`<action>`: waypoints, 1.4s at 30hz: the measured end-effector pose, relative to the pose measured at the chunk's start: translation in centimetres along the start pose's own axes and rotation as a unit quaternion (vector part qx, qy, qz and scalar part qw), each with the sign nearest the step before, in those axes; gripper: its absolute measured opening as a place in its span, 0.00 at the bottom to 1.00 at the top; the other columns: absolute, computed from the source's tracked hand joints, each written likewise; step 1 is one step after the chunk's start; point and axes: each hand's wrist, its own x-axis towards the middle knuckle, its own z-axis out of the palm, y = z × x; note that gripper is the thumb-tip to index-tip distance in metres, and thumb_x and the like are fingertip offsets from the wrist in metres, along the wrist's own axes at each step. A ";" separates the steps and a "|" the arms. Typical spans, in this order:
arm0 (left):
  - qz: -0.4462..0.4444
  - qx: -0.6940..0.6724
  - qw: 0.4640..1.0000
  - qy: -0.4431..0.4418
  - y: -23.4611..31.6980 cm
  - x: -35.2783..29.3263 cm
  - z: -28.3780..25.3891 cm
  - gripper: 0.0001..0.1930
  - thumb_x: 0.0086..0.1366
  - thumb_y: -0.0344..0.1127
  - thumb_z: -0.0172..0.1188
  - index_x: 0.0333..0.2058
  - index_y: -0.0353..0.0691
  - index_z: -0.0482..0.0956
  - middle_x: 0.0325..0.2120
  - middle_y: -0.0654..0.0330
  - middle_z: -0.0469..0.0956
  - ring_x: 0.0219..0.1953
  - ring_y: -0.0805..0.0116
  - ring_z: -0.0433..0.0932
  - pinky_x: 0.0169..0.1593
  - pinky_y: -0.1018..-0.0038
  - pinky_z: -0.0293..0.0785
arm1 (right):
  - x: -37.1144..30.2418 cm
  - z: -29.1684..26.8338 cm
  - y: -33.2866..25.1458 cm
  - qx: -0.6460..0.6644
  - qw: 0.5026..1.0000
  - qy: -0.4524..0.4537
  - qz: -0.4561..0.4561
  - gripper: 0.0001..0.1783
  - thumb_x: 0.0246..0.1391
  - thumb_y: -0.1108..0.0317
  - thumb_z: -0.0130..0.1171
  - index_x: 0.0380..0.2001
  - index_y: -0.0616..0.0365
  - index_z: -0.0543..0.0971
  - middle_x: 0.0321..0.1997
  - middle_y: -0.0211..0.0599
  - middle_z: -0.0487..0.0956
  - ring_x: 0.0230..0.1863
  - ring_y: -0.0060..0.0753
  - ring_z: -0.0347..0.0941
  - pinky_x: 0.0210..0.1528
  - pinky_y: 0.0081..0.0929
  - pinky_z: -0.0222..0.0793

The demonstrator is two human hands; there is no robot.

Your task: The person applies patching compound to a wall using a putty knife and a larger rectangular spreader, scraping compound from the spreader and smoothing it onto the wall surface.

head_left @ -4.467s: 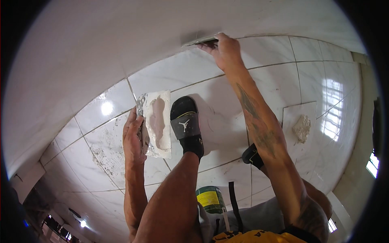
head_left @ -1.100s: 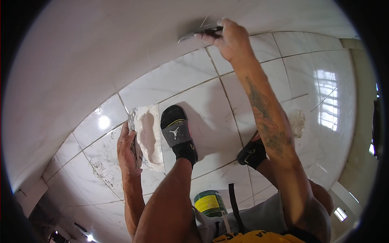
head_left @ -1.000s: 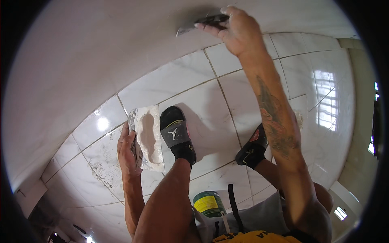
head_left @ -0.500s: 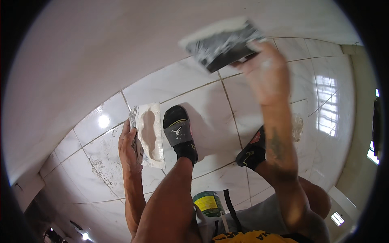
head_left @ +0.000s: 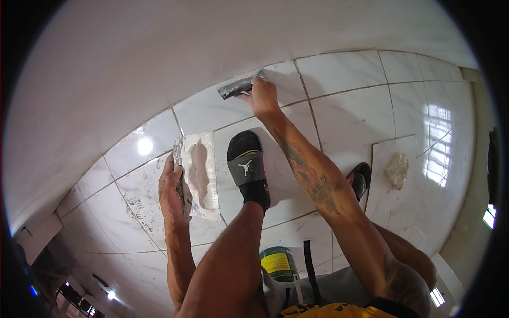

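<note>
Head view: ahead of both grips rises the pale wall [head_left: 122,69]. Right of the left hand [head_left: 172,192], which clasps its left edge, sits the board [head_left: 213,159], probably stiff and weighted by its load; a level, firm edge hold should suit. The paste [head_left: 198,175] on it looks soft and slippery. Leftward from the right hand [head_left: 262,96], fingers wrapped round its back, juts the blade [head_left: 236,87], likely light, rigid, best gripped there.

Your left hand [head_left: 172,193] grips a paste-coated board [head_left: 211,169], left of your left sandal [head_left: 247,159]. Your right hand [head_left: 263,97] holds a broad scraper [head_left: 237,87] near the far wall [head_left: 132,69]. A green bucket [head_left: 278,264] stands near you.
</note>
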 end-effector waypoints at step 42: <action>0.288 -0.106 0.949 -0.075 8.4 -21.5 4.7 0.17 0.64 0.35 0.44 0.48 0.31 0.70 0.38 0.58 0.76 0.38 0.70 0.76 0.41 0.75 0.74 | -40.3 2.8 -31.2 0.025 0.925 -0.291 -0.242 0.13 0.52 0.74 0.49 0.41 0.72 0.69 0.43 0.47 0.73 0.44 0.40 0.71 0.49 0.44 0.70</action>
